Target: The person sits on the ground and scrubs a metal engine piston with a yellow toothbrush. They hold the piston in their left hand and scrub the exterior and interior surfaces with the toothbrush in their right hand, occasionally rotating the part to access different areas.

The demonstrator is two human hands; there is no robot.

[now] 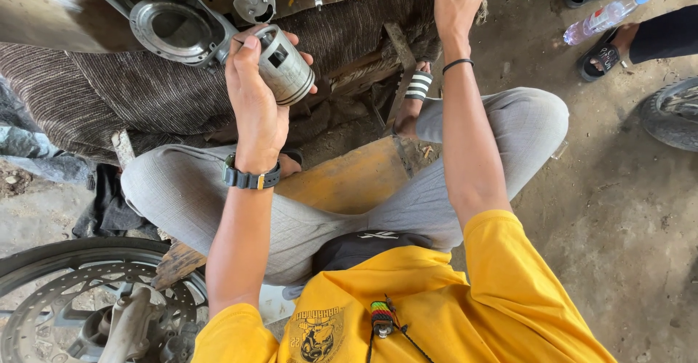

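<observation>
Over a cloth-draped bench [109,94], the left hand [254,109] grips a piston [285,65] upright, side hole showing, while the right hand [456,3] reaches away, its grasp unclear.

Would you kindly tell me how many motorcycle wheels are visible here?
2: one wheel with a brake disc at bottom left beside the person's knee, one tyre partly cut off at the right edge. Others may lie out of view.

Bare, dusty concrete floor [625,210] in daylight; a striped brown cloth [109,94] covers what seems a low workbench; a motorcycle wheel [80,305] stands nearby.
</observation>
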